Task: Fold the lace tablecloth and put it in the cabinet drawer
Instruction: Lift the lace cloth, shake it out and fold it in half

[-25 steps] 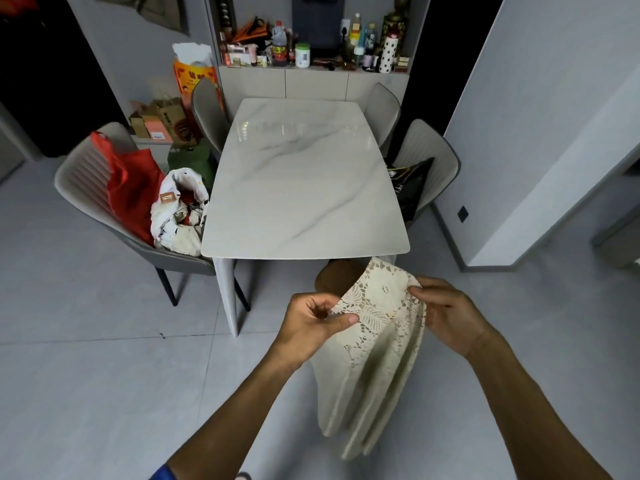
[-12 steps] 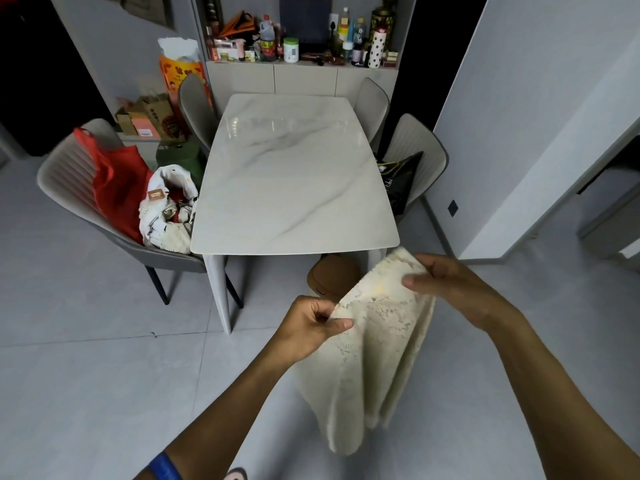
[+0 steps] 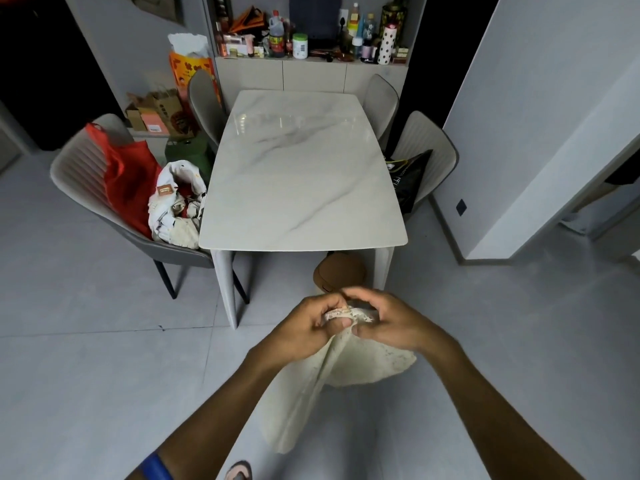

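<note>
The left hand (image 3: 308, 325) and the right hand (image 3: 388, 320) are pressed together, both gripping the top edge of the lace tablecloth (image 3: 311, 386), which is bunched between their fingers. From the hands the cloth hangs down in folded layers, with one rounded part swelling out under the right wrist. The lace pattern is blurred, and the hands hide the gathered edge.

Both hands together out front, left (image 3: 304, 325) and right (image 3: 388, 322), fingers curled
</note>
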{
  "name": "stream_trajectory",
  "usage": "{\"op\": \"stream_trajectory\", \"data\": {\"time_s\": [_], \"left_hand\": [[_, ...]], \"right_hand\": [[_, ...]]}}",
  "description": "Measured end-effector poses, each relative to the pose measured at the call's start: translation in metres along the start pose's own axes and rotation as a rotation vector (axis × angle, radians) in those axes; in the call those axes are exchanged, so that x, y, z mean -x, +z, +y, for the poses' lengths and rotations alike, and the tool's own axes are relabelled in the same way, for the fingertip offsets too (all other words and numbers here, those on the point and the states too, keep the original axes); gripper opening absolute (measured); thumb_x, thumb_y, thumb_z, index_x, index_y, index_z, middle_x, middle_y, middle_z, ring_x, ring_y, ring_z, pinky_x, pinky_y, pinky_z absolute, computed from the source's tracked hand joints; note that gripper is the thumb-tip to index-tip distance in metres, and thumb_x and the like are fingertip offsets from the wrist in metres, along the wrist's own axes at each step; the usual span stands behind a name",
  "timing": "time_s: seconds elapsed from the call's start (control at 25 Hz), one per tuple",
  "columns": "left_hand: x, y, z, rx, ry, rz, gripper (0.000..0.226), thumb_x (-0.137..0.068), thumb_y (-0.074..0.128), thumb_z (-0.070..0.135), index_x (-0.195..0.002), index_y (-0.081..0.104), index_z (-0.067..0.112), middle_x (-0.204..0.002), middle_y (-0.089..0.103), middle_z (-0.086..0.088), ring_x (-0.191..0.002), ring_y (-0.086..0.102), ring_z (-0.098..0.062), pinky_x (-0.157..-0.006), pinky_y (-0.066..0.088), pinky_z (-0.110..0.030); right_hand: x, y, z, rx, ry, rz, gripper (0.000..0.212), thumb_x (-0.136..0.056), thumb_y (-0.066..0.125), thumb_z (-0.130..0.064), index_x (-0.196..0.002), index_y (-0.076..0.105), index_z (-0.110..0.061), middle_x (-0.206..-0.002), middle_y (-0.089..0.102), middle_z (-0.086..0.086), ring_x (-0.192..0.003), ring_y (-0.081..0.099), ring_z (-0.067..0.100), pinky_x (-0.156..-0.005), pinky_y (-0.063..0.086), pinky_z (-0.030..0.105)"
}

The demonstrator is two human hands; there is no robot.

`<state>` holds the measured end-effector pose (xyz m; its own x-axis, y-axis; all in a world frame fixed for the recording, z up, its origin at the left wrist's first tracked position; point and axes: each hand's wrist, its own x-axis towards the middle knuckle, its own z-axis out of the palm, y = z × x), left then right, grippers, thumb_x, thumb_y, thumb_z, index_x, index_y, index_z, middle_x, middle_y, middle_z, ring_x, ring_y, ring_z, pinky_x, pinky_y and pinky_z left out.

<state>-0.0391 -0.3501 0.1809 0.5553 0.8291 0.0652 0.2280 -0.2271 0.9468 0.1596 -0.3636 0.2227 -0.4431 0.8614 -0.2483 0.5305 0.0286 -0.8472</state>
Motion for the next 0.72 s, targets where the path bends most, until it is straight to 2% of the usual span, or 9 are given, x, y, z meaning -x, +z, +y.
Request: {"op": "stream_trajectory", "data": {"time_s": [0.08,0.12,0.16,0.24,0.36,0.44,0.52,0.6,0.72], "left_hand": [[-0.006,-0.017,0.013,-0.047,0.034,-0.02,0.007,-0.091,0.065,0.022,-0.089,0.062,0.017,-0.076,0.062,-0.004,-0.069,0.052,-0.008,-0.061,0.042,-0.028],[-0.005,-0.024,0.018,-0.024,0.034,0.005,0.009,-0.089,0.068,0.023,-0.089,0.063,0.015,-0.075,0.062,-0.004,-0.069,0.052,-0.008,-0.061,0.042,-0.026],[-0.004,-0.03,0.02,0.014,0.028,0.026,0.013,-0.086,0.071,0.023,-0.088,0.063,0.014,-0.074,0.061,-0.001,-0.068,0.052,-0.008,-0.06,0.041,-0.024],[0.002,-0.04,0.016,0.053,-0.019,-0.005,0.023,-0.077,0.08,0.026,-0.089,0.063,0.015,-0.075,0.061,0.003,-0.068,0.054,-0.011,-0.06,0.042,-0.025],[0.021,-0.05,-0.012,-0.082,-0.162,-0.126,0.025,-0.07,0.085,0.034,-0.085,0.068,0.024,-0.079,0.069,0.013,-0.073,0.066,-0.009,-0.064,0.052,-0.03],[0.04,-0.051,-0.042,-0.192,-0.214,-0.144,0.02,-0.071,0.083,0.036,-0.071,0.067,0.024,-0.065,0.064,0.021,-0.061,0.06,0.0,-0.055,0.046,-0.022],[0.061,-0.054,-0.078,-0.271,-0.276,-0.133,0.03,-0.075,0.08,0.034,-0.065,0.061,0.013,-0.058,0.052,0.015,-0.054,0.048,-0.002,-0.055,0.038,-0.023],[0.085,-0.055,-0.108,-0.299,-0.32,-0.071,0.038,-0.083,0.073,0.036,-0.064,0.052,0.011,-0.06,0.044,0.008,-0.058,0.042,-0.007,-0.06,0.036,-0.027],[0.097,-0.055,-0.129,-0.226,-0.379,0.208,0.033,-0.091,0.062,0.041,-0.068,0.051,0.021,-0.061,0.05,0.005,-0.058,0.046,-0.004,-0.06,0.039,-0.021]], "right_hand": [[-0.008,0.005,-0.003,0.011,-0.054,0.07,0.017,-0.081,0.07,-0.025,-0.094,0.065,-0.034,-0.08,0.064,-0.005,-0.07,0.057,0.006,-0.061,0.046,0.033],[-0.012,0.001,-0.007,0.055,-0.084,0.108,0.009,-0.082,0.071,-0.028,-0.081,0.064,-0.033,-0.071,0.058,-0.007,-0.062,0.052,0.005,-0.056,0.041,0.034],[-0.015,-0.003,-0.012,0.108,-0.123,0.151,0.013,-0.082,0.073,-0.027,-0.074,0.064,-0.033,-0.069,0.055,-0.01,-0.06,0.05,0.005,-0.055,0.04,0.034],[-0.019,-0.012,-0.025,0.152,-0.183,0.239,0.015,-0.08,0.074,-0.017,-0.076,0.069,-0.03,-0.074,0.059,-0.013,-0.067,0.058,0.005,-0.062,0.046,0.03],[-0.015,-0.031,-0.04,0.07,-0.171,0.335,0.024,-0.074,0.077,-0.004,-0.078,0.074,-0.028,-0.077,0.069,-0.019,-0.072,0.065,-0.003,-0.066,0.046,0.008],[-0.01,-0.046,-0.045,0.056,-0.162,0.375,0.026,-0.071,0.076,0.004,-0.078,0.076,-0.021,-0.076,0.072,-0.016,-0.071,0.066,-0.003,-0.066,0.048,0.007],[-0.004,-0.063,-0.046,0.06,-0.135,0.453,0.026,-0.07,0.075,0.006,-0.077,0.077,-0.019,-0.076,0.074,-0.014,-0.072,0.067,-0.002,-0.067,0.049,0.007],[0.001,-0.079,-0.042,0.053,-0.103,0.536,0.025,-0.07,0.076,0.004,-0.077,0.078,-0.02,-0.076,0.075,-0.014,-0.071,0.067,-0.002,-0.066,0.048,0.005],[0.007,-0.093,-0.027,0.112,-0.041,0.627,0.02,-0.071,0.079,-0.005,-0.07,0.075,-0.025,-0.066,0.072,-0.011,-0.06,0.061,-0.003,-0.055,0.044,0.003]]}}
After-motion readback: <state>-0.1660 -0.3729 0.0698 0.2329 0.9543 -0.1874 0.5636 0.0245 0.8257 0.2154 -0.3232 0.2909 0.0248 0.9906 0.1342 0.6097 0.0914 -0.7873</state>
